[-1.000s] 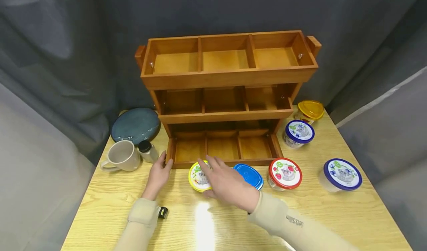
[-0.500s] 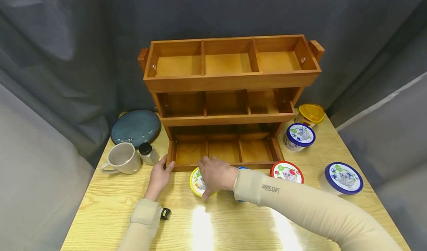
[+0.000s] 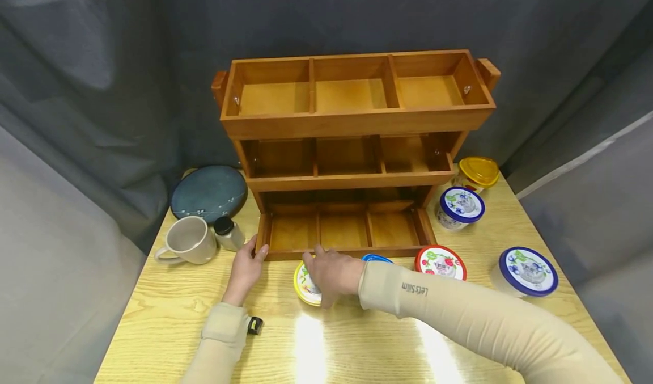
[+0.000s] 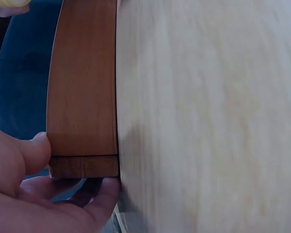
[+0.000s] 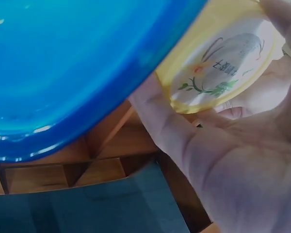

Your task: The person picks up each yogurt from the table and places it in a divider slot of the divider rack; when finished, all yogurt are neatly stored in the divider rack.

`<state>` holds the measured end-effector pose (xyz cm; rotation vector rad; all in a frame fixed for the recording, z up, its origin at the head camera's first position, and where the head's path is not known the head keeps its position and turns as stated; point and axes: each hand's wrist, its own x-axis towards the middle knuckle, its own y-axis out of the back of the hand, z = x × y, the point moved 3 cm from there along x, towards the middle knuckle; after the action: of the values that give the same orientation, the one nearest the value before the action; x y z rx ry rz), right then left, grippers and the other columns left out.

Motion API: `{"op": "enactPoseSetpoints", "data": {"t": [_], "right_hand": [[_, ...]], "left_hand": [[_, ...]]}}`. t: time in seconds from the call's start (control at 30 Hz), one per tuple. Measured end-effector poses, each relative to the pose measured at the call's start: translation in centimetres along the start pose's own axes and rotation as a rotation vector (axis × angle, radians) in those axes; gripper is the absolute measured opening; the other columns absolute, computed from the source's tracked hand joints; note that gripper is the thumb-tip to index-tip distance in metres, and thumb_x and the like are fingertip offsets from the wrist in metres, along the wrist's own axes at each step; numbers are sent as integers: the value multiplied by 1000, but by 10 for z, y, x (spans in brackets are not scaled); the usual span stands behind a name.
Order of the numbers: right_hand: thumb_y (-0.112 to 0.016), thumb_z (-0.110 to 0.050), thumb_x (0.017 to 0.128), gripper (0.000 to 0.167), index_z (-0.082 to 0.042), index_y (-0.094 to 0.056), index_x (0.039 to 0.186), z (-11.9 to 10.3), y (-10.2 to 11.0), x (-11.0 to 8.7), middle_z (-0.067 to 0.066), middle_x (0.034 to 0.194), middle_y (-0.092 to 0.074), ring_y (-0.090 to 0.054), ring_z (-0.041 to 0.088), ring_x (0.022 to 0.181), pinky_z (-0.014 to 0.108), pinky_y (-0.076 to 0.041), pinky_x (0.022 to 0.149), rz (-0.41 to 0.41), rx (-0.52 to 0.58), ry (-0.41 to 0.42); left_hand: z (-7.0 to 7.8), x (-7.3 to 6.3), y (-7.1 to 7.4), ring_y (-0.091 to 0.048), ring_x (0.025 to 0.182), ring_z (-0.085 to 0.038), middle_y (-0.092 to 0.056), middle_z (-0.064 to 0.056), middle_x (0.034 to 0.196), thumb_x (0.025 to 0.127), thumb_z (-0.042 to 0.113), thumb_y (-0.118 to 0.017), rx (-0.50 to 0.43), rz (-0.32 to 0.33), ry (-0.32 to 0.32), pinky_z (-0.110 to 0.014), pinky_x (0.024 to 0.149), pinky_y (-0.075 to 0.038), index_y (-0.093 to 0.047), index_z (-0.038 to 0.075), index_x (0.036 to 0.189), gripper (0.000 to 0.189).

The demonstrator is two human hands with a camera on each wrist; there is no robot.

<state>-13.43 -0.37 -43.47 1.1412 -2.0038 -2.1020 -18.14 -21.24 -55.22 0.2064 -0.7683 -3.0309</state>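
Note:
A three-tier wooden organizer box [image 3: 357,124] stands at the back of the table with its divided trays spread out in steps. My left hand [image 3: 246,268] grips the front left corner of its lowest tray [image 4: 85,97]; the thumb lies on one side of the wood and fingers on the other. My right hand [image 3: 334,271] holds a round tub with a yellow lid [image 3: 306,287] just in front of that tray, thumb and fingers around its rim. Partly behind the right sleeve lies a blue-lidded container [image 5: 77,63]. A red-lidded tub [image 3: 441,262] is also partly covered by the sleeve.
Left of the box are a beige mug [image 3: 190,240], a small black-capped jar [image 3: 228,233] and a dark blue oval dish [image 3: 209,194]. To the right stand two tubs with dark blue lids [image 3: 528,271] and a yellow-lidded container [image 3: 478,171]. Grey curtains surround the table.
My right hand has come down around the yellow-lidded tub and the tub has shifted slightly right. The right forearm now crosses over the blue and red lids. The left hand keeps its place.

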Motion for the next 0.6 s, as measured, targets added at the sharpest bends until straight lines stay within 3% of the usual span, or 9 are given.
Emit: {"op": "enactPoseSetpoints", "data": {"t": [0.1,0.23,0.4,0.6], "right_hand": [[-92,-34,65,89,-16,-41,135,2,5,-3,5,118,-48,-54,20,93,26,-50,65,-24,7,4],[-92,-33,65,93,-18,-39,140,7,21,-3,7,125,-47,-55,21,95,26,-50,66,6,105,18],[-88,-46,66,102,-14,-36,147,21,52,-1,6,118,-49,-54,21,97,29,-50,78,148,194,90],[-88,-43,66,107,-12,-32,152,38,66,8,3,113,-48,-51,16,94,28,-49,81,261,301,147]], "left_hand": [[1,0,-2,-44,132,-41,-42,-29,147,105,19,-53,-15,1,-1,-50,106,-41,-34,-6,150,56],[0,-1,0,-48,128,-40,-45,-29,144,105,19,-53,-12,11,-8,-50,104,-43,-35,-6,150,54],[1,-2,2,-50,126,-40,-49,-30,140,104,18,-54,17,34,-29,-50,104,-43,-40,-6,148,52],[3,-3,1,-45,132,-41,-48,-29,141,103,18,-56,42,49,-62,-51,109,-37,-42,-7,146,52]]}}
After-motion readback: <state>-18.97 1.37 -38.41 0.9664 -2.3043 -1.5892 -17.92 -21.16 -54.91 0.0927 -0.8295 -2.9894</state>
